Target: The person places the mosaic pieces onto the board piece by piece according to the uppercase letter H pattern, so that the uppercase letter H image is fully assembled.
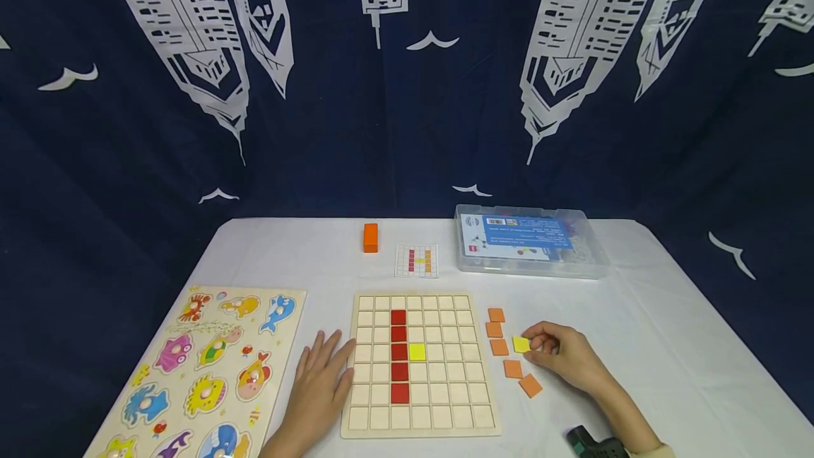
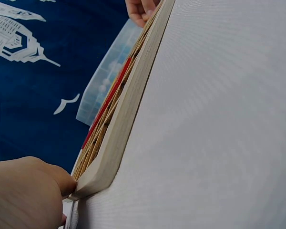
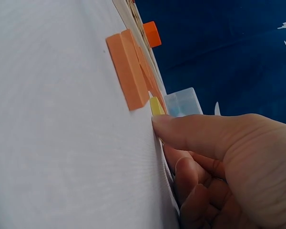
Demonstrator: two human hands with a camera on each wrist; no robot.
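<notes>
A wooden grid board [image 1: 445,415] lies mid-table, with a column of several red square tiles [image 1: 398,352] and one yellow tile [image 1: 417,352] beside the middle red one. My left hand [image 1: 318,387] rests at the board's left edge, fingers extended; in the left wrist view its thumb touches the board's corner. To the right of the board, my right hand [image 1: 562,355] pinches another yellow tile [image 1: 521,344] between thumb and fingers. Several orange tiles [image 1: 499,348] lie on the cloth between the board and that hand. The right wrist view shows the yellow tile [image 3: 156,106] at the thumb tip.
A pattern card [image 1: 416,261] and an orange block [image 1: 371,238] sit behind the board. At the back right lies a clear plastic case [image 1: 531,268] with a blue label. An animal puzzle board [image 1: 216,345] covers the left side. A black device [image 1: 594,444] is by the right wrist.
</notes>
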